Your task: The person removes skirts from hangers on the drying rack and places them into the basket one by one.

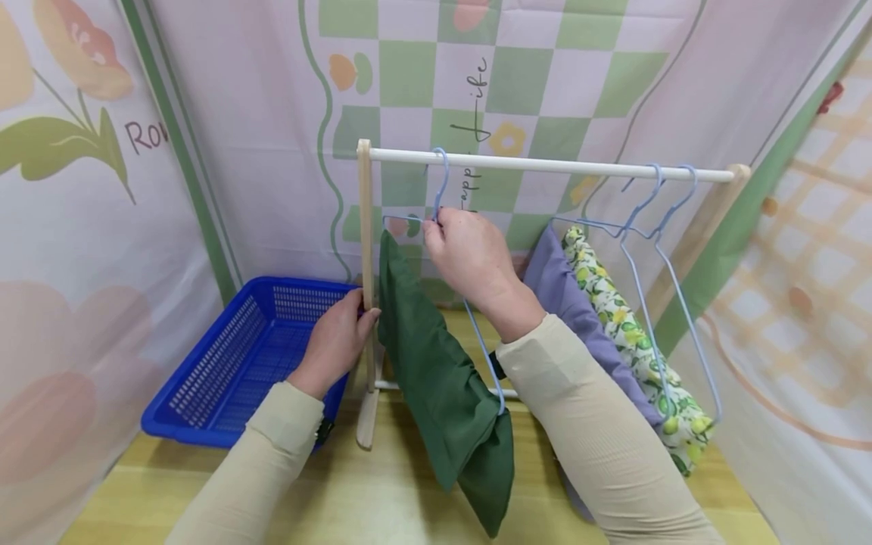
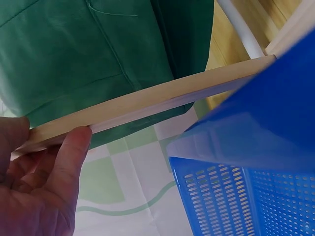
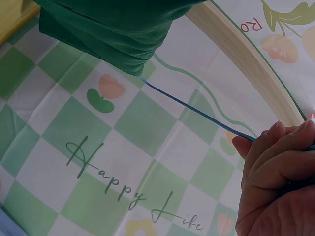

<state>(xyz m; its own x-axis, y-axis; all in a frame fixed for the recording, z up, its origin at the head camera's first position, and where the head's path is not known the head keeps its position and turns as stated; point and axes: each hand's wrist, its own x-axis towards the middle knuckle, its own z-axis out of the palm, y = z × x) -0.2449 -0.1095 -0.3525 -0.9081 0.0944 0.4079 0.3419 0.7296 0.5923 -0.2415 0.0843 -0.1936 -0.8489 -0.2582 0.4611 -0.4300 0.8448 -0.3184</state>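
My right hand [image 1: 473,253] pinches a blue wire hanger [image 1: 485,350] near the base of its hook, and the hook lies over the white rod [image 1: 545,164] of a small clothes rack. A folded dark green cloth [image 1: 432,363] drapes from this hanger, close beside the rack's left post. In the right wrist view, the curled fingers of that hand [image 3: 278,179] close around the blue wire. My left hand [image 1: 337,341] grips the wooden post [image 1: 366,227] between thumb and fingers. The left wrist view shows the post [image 2: 147,98] crossing in front of the green cloth.
A blue perforated basket [image 1: 197,371] stands left of the rack on the wooden table [image 1: 327,492]. Farther right on the rod, two more blue hangers carry a purple cloth [image 1: 579,310] and a lemon-print cloth [image 1: 616,325]. A printed curtain [image 1: 259,151] encloses the back and sides.
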